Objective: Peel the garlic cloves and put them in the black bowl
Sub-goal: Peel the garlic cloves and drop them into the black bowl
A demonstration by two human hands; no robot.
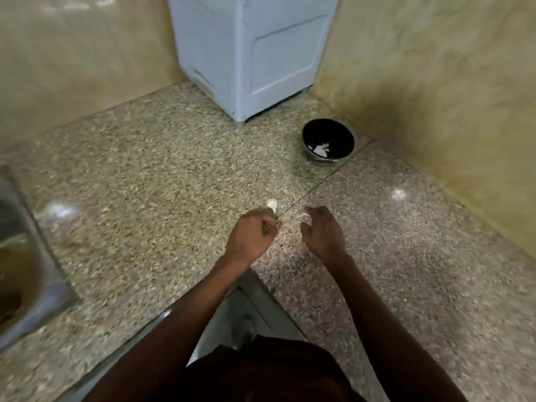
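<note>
garlic clove (272, 204) on the counter, well short of the black bowl (328, 139), bowl-side of our left hand (251, 236) | left fingers curled, pinching its near end | right hand (322, 232) just beside, fingers loosely spread, holding nothing | clove's long axis too blurred to tell

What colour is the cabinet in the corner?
Pale blue-white; the cabinet shows plainly in the head view, the only one given.
</note>
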